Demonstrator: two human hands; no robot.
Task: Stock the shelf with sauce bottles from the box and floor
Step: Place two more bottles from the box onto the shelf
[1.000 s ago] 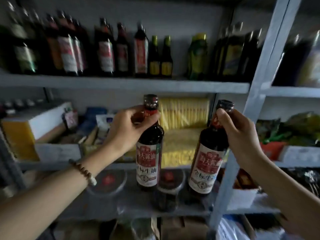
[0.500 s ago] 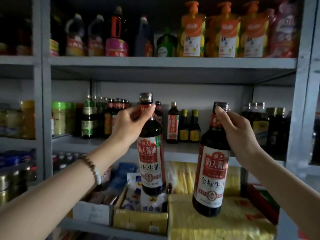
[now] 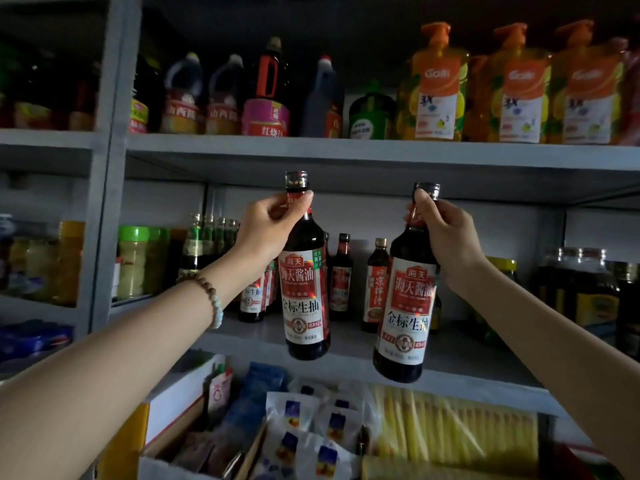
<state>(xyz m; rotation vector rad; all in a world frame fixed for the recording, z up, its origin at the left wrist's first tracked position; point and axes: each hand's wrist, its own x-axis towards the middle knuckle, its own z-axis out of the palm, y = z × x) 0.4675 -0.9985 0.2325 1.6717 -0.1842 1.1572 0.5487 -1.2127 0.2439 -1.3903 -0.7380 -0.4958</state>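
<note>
Left hand & right hand grip left bottle & right bottle by the necks, now raised from lower down to sauce shelf lvl, so placing prob. next.

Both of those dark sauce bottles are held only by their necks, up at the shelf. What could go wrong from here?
1. The left hand and right hand each grip only a neck, so the left bottle or the tilted right bottle could slip and fall onto the packets below.
2. The shelf has small bottles standing just behind; setting these down carelessly could knock them over.
</note>
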